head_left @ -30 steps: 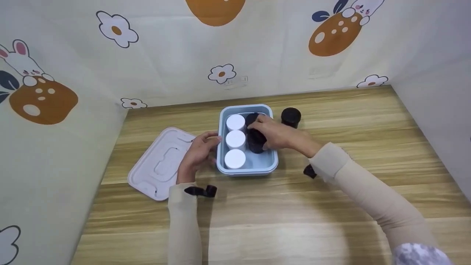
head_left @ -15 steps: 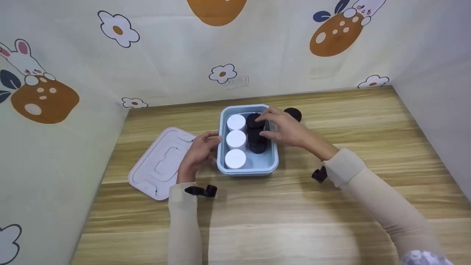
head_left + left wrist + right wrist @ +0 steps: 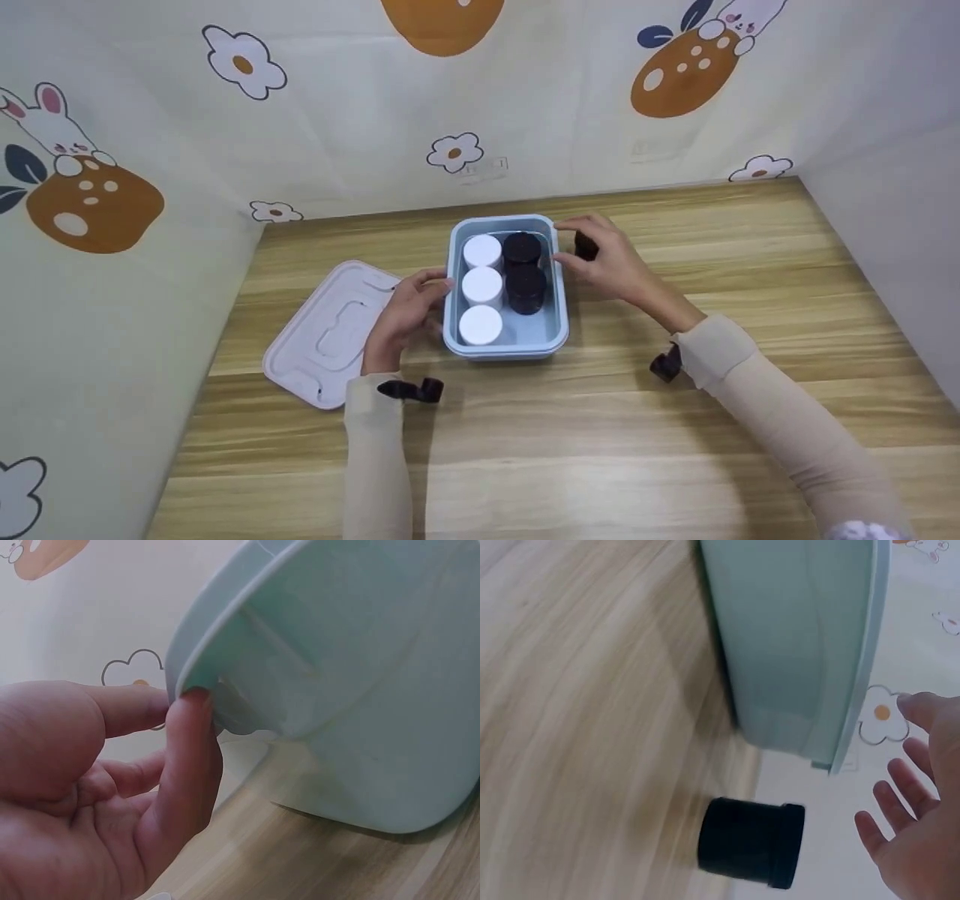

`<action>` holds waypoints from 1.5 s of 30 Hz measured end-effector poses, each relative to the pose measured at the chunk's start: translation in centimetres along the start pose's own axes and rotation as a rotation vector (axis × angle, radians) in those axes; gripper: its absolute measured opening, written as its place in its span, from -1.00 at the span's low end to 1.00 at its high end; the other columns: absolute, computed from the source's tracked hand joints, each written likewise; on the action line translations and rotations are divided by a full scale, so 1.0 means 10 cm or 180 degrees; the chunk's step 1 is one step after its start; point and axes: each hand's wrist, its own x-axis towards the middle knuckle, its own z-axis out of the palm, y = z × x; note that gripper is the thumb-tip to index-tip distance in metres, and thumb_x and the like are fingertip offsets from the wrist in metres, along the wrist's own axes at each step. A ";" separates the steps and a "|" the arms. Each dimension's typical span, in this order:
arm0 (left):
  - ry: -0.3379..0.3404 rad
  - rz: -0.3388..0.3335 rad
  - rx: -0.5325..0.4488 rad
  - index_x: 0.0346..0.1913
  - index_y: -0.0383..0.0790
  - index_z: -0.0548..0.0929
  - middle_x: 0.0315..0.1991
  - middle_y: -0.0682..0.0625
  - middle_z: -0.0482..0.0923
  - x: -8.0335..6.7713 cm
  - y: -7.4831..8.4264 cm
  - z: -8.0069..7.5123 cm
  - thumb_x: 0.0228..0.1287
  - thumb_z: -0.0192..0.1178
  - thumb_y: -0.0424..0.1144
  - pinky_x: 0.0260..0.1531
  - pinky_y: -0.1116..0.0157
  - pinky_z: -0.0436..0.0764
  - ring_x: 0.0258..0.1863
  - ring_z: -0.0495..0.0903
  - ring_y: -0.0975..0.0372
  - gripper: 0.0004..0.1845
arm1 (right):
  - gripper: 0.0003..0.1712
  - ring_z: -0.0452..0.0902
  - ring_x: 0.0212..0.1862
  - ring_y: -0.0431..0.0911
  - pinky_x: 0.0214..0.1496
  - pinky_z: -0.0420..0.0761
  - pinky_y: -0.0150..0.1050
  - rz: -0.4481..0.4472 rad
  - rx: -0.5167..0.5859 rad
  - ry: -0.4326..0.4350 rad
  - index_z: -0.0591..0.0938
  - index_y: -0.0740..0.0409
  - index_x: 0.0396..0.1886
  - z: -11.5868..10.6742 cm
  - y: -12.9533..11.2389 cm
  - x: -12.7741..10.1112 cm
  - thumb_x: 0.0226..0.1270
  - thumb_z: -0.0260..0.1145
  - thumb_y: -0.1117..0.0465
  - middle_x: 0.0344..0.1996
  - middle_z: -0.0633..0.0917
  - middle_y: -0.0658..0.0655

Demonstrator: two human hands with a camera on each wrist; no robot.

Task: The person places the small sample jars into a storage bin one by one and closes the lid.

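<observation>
A light blue plastic box [image 3: 517, 349] holds a column of three white-lidded jars [image 3: 482, 286] on its left and two black-lidded jars [image 3: 525, 283] on its right. My left hand [image 3: 405, 315] pinches the box's left rim between thumb and fingers; the left wrist view shows the thumb over the rim [image 3: 225, 622]. Above the right rim, my right hand [image 3: 611, 262] holds nothing, its thumb and fingers spread apart. Partly hidden behind that hand, another black jar [image 3: 586, 246] stands on the table; the right wrist view shows the whole black jar [image 3: 750, 841] beside the box.
A pale lid [image 3: 322, 337] lies on the wooden table [image 3: 570, 450] left of the box, partly under my left forearm. A printed curtain [image 3: 360, 112] closes off the back and the sides of the table.
My right hand has let go of the black jar in the box, lifted away and moved right, past the rim. The left hand stays at the box's left rim.
</observation>
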 end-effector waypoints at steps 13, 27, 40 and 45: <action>-0.0017 0.0055 -0.0009 0.34 -0.27 0.43 -0.18 -0.08 0.70 0.00 -0.01 -0.01 0.45 0.17 -0.16 -0.73 0.37 0.54 -0.51 0.64 0.25 -0.52 | -0.38 0.36 0.31 0.16 0.42 0.31 0.13 0.0436 0.0091 0.0393 0.61 0.23 0.21 -0.12 0.38 -0.09 0.13 0.55 0.23 0.22 0.52 0.30; 0.0014 0.0101 0.0002 0.33 -0.28 0.44 -0.20 -0.07 0.72 -0.01 -0.02 -0.01 0.46 0.17 -0.19 -0.71 0.34 0.56 -0.51 0.65 0.24 -0.53 | -0.13 0.35 0.31 0.13 0.32 0.43 0.04 0.0850 0.0401 0.0056 0.41 0.19 0.42 -0.09 0.59 -0.08 0.11 0.57 0.22 0.30 0.40 0.27; 0.0059 -0.0007 0.0117 0.34 -0.23 0.44 -0.20 -0.07 0.73 0.00 0.00 -0.01 0.44 0.20 -0.13 -0.69 0.33 0.57 -0.46 0.67 0.22 -0.50 | -0.07 0.28 0.42 0.31 0.37 0.45 0.06 0.1315 0.0859 -0.0096 0.26 0.25 0.51 -0.06 0.66 -0.06 0.21 0.51 0.23 0.45 0.23 0.35; 0.0014 -0.0006 0.0110 0.34 -0.22 0.44 -0.18 -0.07 0.72 -0.01 0.00 -0.01 0.45 0.19 -0.14 -0.67 0.30 0.59 -0.47 0.68 0.22 -0.51 | -0.05 0.30 0.41 0.27 0.38 0.43 0.04 0.1421 0.0792 -0.0137 0.22 0.24 0.53 -0.05 0.69 -0.05 0.22 0.50 0.22 0.45 0.28 0.37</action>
